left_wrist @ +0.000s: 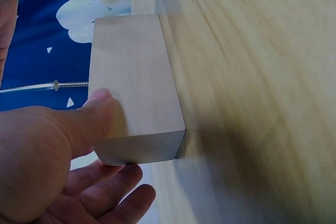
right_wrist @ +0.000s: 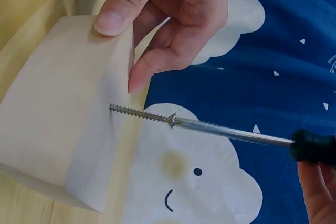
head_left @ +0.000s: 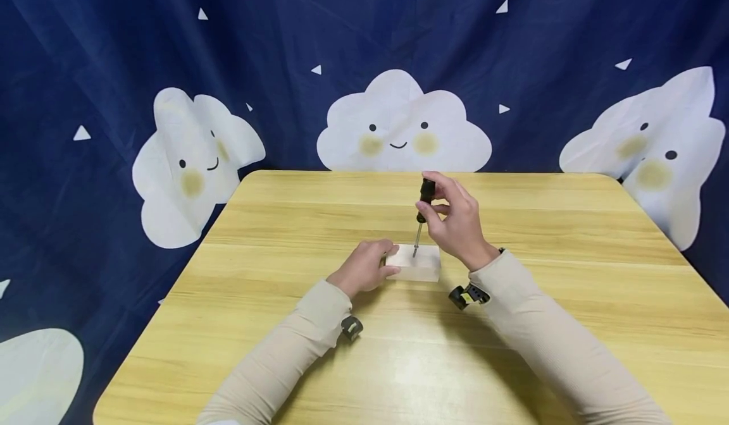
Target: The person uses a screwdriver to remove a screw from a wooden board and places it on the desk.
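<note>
A pale wooden block point(head_left: 418, 274) lies on the table, its long side facing me. My left hand point(head_left: 364, 265) grips its left end, the thumb point(left_wrist: 100, 108) on the near face and the other fingers around the end and far side. From the block's top rises a threaded screw point(right_wrist: 139, 112), its tip at the wood and most of its thread showing. A screwdriver point(right_wrist: 231, 130) with a black handle and a metal shaft meets the screw's head, roughly in line with it. Above the block, my right hand point(head_left: 460, 226) holds the handle between thumb and fingers.
The light wood-grain table point(head_left: 256, 273) has rounded corners at the back. Behind and beside it hangs a dark blue curtain point(head_left: 273, 26) printed with smiling white clouds. A black wrist camera point(head_left: 352, 327) sits at the left sleeve, another point(head_left: 468, 296) at the right.
</note>
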The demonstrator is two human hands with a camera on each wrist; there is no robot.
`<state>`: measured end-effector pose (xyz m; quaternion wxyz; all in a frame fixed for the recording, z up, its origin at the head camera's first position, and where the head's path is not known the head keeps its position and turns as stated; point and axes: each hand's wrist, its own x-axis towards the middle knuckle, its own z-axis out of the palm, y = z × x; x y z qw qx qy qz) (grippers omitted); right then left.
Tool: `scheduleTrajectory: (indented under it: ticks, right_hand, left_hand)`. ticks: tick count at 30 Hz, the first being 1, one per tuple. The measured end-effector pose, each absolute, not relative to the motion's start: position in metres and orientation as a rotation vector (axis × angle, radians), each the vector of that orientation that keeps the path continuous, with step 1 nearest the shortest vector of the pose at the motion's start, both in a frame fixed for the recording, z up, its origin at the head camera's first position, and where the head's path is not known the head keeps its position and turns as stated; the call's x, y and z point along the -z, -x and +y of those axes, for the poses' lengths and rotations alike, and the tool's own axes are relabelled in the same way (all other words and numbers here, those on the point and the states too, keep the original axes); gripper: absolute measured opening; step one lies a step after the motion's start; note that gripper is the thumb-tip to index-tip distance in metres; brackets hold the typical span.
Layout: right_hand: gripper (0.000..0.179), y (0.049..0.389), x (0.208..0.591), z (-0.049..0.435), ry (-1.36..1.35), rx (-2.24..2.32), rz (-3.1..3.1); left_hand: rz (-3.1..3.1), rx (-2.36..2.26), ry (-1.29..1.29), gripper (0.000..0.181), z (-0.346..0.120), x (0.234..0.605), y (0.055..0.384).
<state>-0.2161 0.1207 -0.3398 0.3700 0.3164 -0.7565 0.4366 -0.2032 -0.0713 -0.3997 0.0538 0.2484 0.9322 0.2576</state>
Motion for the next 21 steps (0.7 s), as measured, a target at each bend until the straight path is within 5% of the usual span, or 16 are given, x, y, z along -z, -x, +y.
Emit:
scheduleTrajectory:
  ticks: [21]
  right_hand:
    - [0.051,0.2162,0.3407,0.1219,-0.879,-1.2,-1.951]
  left_hand:
    - [2.841,-0.76,-0.726,0.042,-0.0708,0.3999,0.2038]
